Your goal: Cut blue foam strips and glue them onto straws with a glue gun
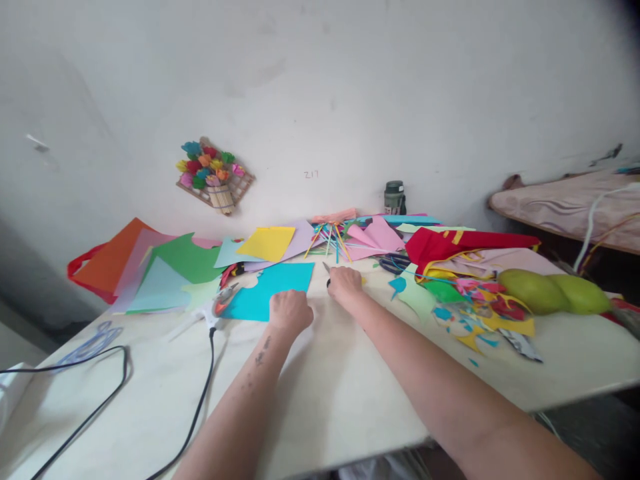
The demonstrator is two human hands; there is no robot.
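Note:
My left hand (290, 312) is closed, its back turned up, at the near right edge of a turquoise paper sheet (265, 283). Its fingers are hidden, so what it holds, if anything, cannot be seen. To the right, my right hand (346, 285) is closed round a pair of scissors (327, 268); a pointed metal blade and a bit of black handle show past the fingers. The turquoise sheet has a ragged cut-out on its left side. Beside that side lies a white glue gun (209, 315) with a black cord.
Coloured sheets (170, 267), a yellow sheet (267, 243) and thin sticks (330, 240) line the back. Paper scraps (470, 320), dark-handled scissors (394, 263), green fruits (535, 291) and red cloth (450, 245) lie right. A bottle (395, 198) stands by the wall. Cord (120, 373) crosses the left.

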